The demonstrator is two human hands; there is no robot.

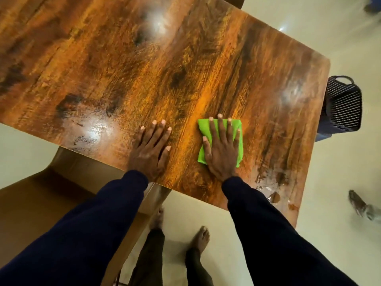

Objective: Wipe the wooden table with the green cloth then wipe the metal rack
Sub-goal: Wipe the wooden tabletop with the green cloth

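While our right hand (221,149) presses spread, flat fingers onto the soft, light green cloth (237,131), our left hand (151,150) lies open beside it

Nothing to read here

I find no words, labels, brands or numbers anywhere in my view: not on the wooden table (185,58), not on the green cloth (239,129) under my palm, not on the dark basket (342,106).
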